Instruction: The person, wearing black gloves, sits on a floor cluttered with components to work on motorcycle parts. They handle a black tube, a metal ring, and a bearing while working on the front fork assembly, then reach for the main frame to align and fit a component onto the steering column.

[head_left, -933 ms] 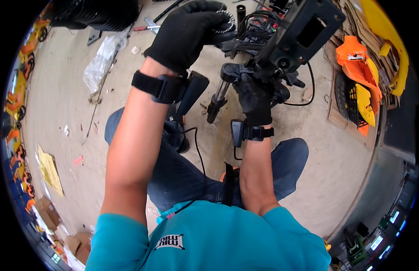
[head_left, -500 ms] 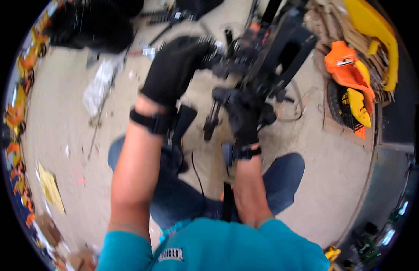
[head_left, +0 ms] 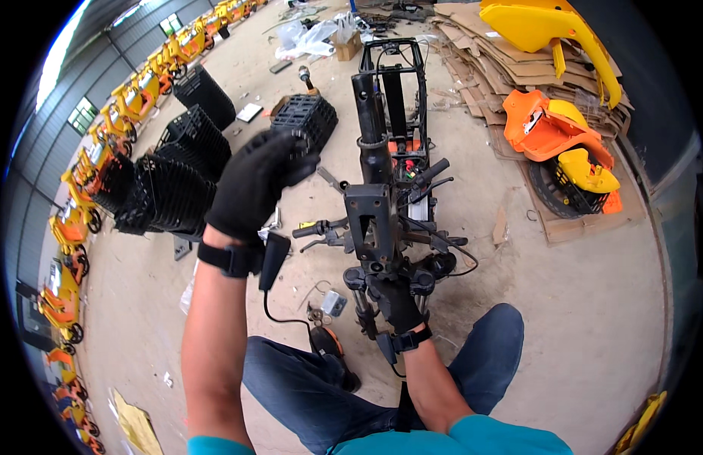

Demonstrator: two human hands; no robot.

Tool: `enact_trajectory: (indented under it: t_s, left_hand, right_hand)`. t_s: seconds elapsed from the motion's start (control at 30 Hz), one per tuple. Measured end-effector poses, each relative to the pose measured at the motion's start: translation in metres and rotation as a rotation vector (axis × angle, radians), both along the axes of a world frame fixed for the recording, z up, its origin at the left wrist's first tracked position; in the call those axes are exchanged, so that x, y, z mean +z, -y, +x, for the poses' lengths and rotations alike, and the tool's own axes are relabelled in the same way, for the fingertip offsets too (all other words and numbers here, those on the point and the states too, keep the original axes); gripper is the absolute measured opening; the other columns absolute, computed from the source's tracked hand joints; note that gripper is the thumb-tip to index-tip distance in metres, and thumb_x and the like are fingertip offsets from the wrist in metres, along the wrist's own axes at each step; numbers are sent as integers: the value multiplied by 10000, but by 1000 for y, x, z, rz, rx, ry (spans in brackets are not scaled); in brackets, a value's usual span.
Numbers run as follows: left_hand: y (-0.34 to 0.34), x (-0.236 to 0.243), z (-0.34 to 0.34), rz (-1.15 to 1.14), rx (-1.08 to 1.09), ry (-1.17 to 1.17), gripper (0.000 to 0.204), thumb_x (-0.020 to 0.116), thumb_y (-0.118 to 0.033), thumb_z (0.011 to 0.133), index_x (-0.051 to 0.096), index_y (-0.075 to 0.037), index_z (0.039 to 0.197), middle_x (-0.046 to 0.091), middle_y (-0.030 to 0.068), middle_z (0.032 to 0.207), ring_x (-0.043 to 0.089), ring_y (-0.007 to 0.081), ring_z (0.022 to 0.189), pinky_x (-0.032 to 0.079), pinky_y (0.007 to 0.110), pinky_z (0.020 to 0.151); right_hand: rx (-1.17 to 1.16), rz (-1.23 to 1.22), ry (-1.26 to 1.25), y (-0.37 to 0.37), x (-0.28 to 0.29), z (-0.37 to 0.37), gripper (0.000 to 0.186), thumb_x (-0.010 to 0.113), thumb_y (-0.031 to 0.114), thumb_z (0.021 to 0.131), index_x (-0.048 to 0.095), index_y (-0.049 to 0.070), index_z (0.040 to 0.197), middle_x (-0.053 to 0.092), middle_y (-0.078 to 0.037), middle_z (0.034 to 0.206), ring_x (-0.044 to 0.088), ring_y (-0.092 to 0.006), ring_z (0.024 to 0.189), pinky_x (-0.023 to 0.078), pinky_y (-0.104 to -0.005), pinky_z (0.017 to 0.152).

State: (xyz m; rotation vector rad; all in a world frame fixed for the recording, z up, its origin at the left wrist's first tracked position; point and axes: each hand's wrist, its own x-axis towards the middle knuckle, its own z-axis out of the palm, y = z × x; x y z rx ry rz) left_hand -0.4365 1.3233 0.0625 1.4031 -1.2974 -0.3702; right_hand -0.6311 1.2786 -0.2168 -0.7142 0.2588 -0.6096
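A black scooter frame (head_left: 376,163) extends away from me, its head end between my knees. Low on that end, my right hand (head_left: 397,305), in a black glove, is closed around the front fork (head_left: 357,280) just under the clamp. My left hand (head_left: 253,182), also gloved, is raised left of the frame, touching nothing I can make out. Its fingers are bent, with the thumb apart. A handlebar (head_left: 332,227) with grips and levers lies across the frame behind the head end. Cables (head_left: 461,262) loop out on the right.
Black plastic crates (head_left: 181,189) stand stacked at left, with another crate (head_left: 310,121) beyond my left hand. Orange and yellow body panels (head_left: 556,133) and a tire (head_left: 552,182) lie at right beside flattened cardboard (head_left: 473,68). Small hardware (head_left: 315,312) sits near my left shoe (head_left: 329,345).
The view has tipped up, showing more floor and the row of scooters. My left hand has drawn away from the frame toward the left; my right hand remains at the fork.
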Motion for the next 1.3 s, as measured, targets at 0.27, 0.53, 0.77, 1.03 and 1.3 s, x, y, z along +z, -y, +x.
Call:
enact_trajectory:
  t_s: [0.27, 0.53, 0.77, 1.03, 1.3]
  left_hand:
    - [83, 67, -5, -54, -57, -376, 251, 546, -176, 985, 604, 35, 1109, 673, 125, 1060, 656, 185, 1006, 522, 286, 891]
    - [96, 50, 4, 29, -135, -231, 180, 613, -131, 946, 649, 5, 1058, 690, 75, 1010, 641, 128, 928, 499, 261, 861]
    - [91, 42, -12, 60, -77, -166, 399, 626, -70, 911, 513, 22, 1282, 648, 83, 1135, 608, 131, 1026, 481, 268, 910]
    - [86, 15, -6, 135, -143, -260, 524, 673, -80, 858, 471, 13, 1332, 642, 31, 1004, 592, 72, 850, 466, 202, 699]
    - [74, 4, -17, 189, -78, -121, 609, 665, -67, 853, 399, 27, 1393, 596, 55, 1119, 571, 105, 1006, 488, 259, 857]
  right_hand:
    - [-23, -33, -65, 1, 21, -6, 326, 664, 36, 864, 614, 50, 1186, 632, -29, 1094, 605, -124, 1005, 506, -273, 859]
    - [56, 173, 41, -2, 13, -6, 415, 673, 23, 854, 571, 53, 1255, 608, -47, 1177, 590, -153, 1084, 487, -296, 939]
    - [29, 171, 70, -4, 18, -5, 321, 620, 23, 884, 576, 50, 1201, 608, -49, 1113, 607, -134, 999, 516, -263, 851]
    - [12, 268, -5, -6, 21, -6, 279, 629, 5, 869, 591, 82, 1135, 611, -7, 975, 606, -85, 788, 507, -215, 650]
    - [12, 228, 7, -4, 17, -5, 201, 640, -6, 864, 575, 105, 1018, 579, -18, 979, 597, -114, 890, 521, -254, 794]
